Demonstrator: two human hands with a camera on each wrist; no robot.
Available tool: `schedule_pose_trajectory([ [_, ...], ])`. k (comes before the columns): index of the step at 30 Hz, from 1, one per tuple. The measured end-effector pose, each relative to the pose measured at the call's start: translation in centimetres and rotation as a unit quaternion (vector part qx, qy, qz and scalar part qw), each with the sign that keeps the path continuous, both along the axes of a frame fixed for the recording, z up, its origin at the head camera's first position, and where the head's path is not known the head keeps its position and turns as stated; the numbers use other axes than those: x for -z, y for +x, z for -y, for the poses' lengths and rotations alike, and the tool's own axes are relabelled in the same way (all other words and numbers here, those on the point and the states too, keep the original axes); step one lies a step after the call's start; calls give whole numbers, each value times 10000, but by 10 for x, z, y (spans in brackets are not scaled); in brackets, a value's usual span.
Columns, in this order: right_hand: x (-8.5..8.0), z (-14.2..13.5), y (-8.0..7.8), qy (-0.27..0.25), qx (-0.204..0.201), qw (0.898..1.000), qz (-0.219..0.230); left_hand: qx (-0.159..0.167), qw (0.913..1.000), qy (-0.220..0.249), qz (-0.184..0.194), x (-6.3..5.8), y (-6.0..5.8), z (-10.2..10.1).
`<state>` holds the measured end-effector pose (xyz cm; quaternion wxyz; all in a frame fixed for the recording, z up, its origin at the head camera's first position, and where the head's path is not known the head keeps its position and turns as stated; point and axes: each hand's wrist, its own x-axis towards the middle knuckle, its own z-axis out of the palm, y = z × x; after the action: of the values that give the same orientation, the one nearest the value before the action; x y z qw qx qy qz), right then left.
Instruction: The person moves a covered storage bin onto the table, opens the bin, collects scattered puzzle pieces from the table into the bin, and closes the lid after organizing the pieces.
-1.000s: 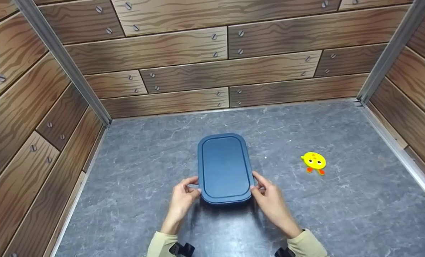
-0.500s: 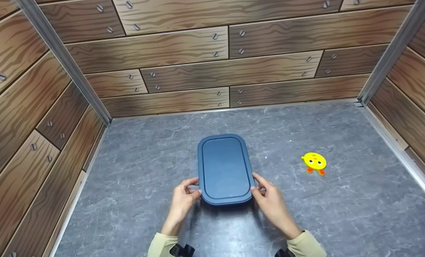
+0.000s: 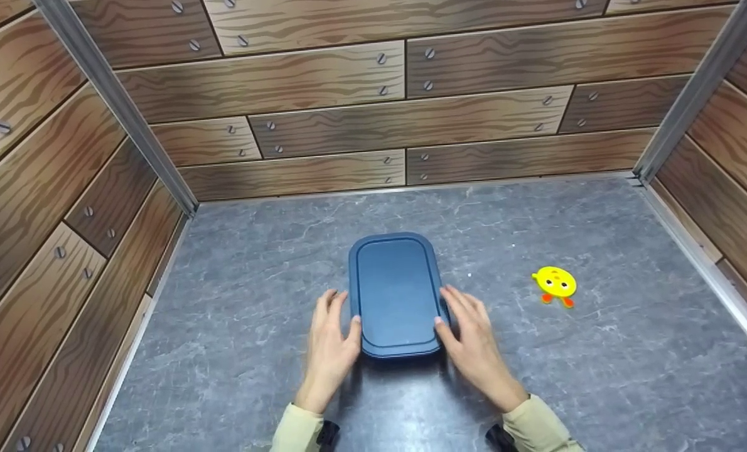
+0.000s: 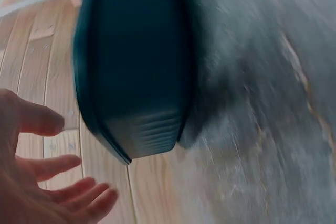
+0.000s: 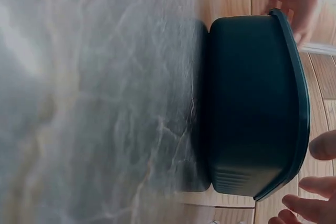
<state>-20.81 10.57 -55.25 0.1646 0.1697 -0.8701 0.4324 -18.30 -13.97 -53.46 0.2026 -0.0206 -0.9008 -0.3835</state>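
Note:
A dark blue lidded box, rectangular with rounded corners, stands on the grey marbled table with its lid on. My left hand is at its left side, fingers spread and loosely bent; in the left wrist view the fingers are apart from the box. On the other side my right hand lies along the right edge, thumb near the lid's rim. The right wrist view has the box wall standing on the table, with the right fingers spread beside it and not gripping.
A yellow chick-shaped toy with orange feet lies on the table to the right. Wood-patterned walls with metal corner strips enclose the back and both sides of the grey table.
Both hands have let go of the box's edges; their fingers have opened and shifted slightly forward along its sides. The box stays in place, and the head view has tilted a little.

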Motion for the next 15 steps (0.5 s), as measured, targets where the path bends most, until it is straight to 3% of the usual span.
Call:
schedule_pose_trajectory([
  [6,-2,13,-5,743,-274,9967,-201,378,9936,-1006,-346,-1,-10,-10],
  [15,-7,29,-15,1821,-455,9821,-127,875,9750,-2035,192,5,-26,-23],
])
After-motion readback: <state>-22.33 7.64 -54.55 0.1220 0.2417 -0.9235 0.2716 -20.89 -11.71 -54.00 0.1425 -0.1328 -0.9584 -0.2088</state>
